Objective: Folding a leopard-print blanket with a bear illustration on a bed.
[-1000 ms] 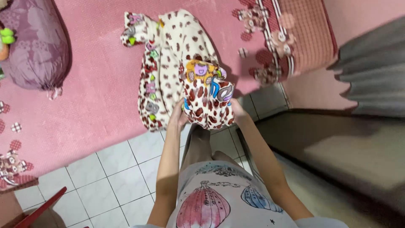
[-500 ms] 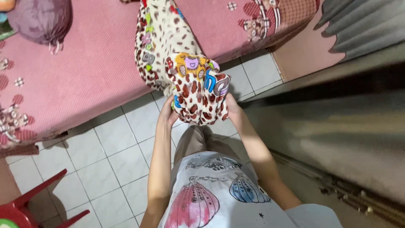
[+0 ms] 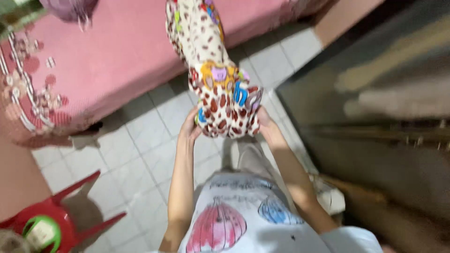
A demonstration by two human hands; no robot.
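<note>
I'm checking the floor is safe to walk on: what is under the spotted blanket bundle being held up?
Under the spotted blanket bundle, held by the left hand and right hand, are white floor tiles and the person's trouser leg. The feet are hidden.

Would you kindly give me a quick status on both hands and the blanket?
Left hand and right hand both in grip on the folded spotted blanket. Blanket held up over the tiled floor. Nothing between hands and blanket; red stool off to the left.

It was a home bedroom: a low bed under a pink patterned cloth sheet point(image 3: 117, 51) stood on a white tiled floor point(image 3: 140, 140), with a red plastic stool point(image 3: 70, 215) nearby.
</note>
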